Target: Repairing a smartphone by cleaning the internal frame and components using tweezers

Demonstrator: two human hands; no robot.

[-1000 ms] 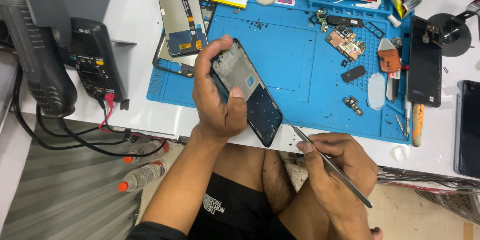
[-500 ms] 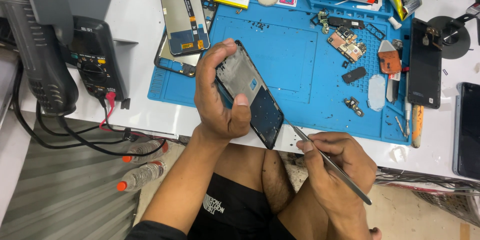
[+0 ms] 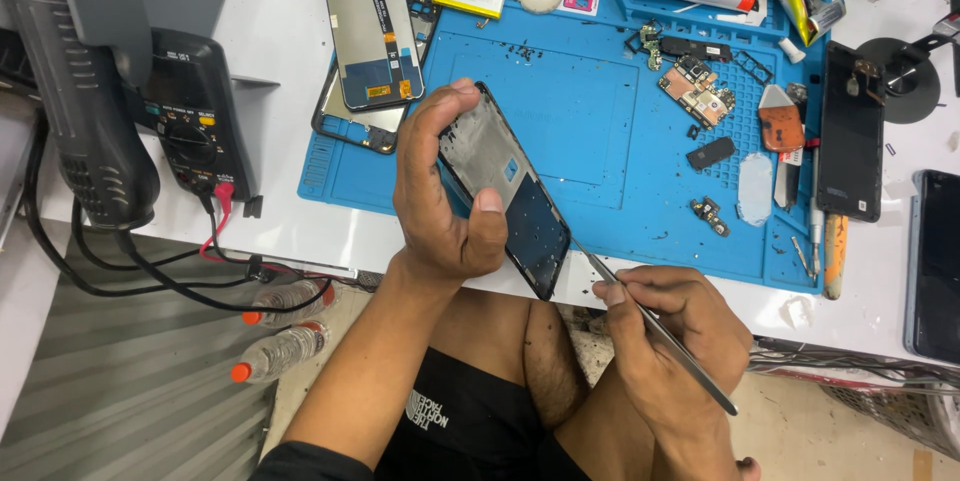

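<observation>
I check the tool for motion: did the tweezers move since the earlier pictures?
Barely. The tweezers in the right hand keep their tip just below the blue mat edge.

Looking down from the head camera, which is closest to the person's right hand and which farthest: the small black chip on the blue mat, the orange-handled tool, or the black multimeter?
From the right hand:
1. Orange-handled tool, just right of it and slightly up, at the mat's right edge.
2. Small black chip, straight up on the blue mat.
3. Black multimeter, far off at the left, past the left hand.
</observation>
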